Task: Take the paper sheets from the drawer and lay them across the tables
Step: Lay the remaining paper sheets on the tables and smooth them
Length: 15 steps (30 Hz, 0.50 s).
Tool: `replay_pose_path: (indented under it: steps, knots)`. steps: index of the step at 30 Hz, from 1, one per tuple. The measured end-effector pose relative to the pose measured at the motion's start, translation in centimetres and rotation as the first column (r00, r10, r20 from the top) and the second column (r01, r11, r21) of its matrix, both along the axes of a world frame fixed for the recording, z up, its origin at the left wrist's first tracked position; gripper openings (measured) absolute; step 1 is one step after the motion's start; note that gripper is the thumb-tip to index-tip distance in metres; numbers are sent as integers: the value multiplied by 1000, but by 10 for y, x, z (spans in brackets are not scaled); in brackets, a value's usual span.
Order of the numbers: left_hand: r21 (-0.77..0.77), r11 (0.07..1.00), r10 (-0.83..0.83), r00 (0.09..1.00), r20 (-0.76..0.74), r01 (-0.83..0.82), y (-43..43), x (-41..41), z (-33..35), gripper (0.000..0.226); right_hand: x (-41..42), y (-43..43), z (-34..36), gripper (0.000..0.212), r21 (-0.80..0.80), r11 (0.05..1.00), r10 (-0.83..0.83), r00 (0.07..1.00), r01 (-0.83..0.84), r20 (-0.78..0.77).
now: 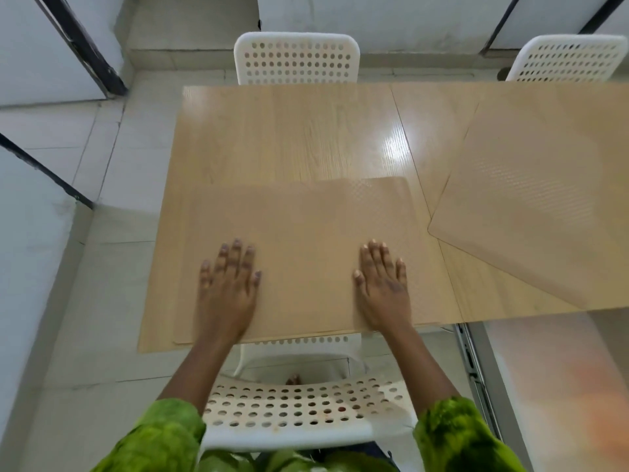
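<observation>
Here, paper sheet [299, 233] under flat fingers [235, 253].

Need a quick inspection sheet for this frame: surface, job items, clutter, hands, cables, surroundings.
Surface: wooden table, glossy, with a seam to a second top on the right.
Job's things: near sheet flat at the table's front edge; second sheet lies angled on the right.
Clutter: nothing seen.
Hands: left hand and right hand flat, fingers spread, pressing the near sheet.
Cables: nothing seen.
Surroundings: white perforated chairs, far chair, near chair; tiled floor.
</observation>
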<state>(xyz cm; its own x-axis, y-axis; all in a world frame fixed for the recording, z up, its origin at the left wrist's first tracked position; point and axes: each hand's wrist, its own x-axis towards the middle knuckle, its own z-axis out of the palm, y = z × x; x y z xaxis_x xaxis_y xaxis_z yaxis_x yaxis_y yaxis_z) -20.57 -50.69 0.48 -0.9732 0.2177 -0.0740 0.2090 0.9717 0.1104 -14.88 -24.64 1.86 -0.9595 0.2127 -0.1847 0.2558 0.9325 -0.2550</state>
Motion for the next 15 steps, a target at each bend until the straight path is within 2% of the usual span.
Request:
replay_pose_path:
  steps: [5,11,15]
  knots:
    - [7,998,70,998,10,-70,-36,-9,-1,63,5,35,-1,75,26,996,-86,996,86,2]
    - [22,997,80,997,2,-80,-37,-9,3,67,8,39,0,80,25,997,-77,997,78,-13]
    - [14,997,78,997,9,-79,-36,-8,5,68,7,40,3,69,2,997,-80,997,80,-13]
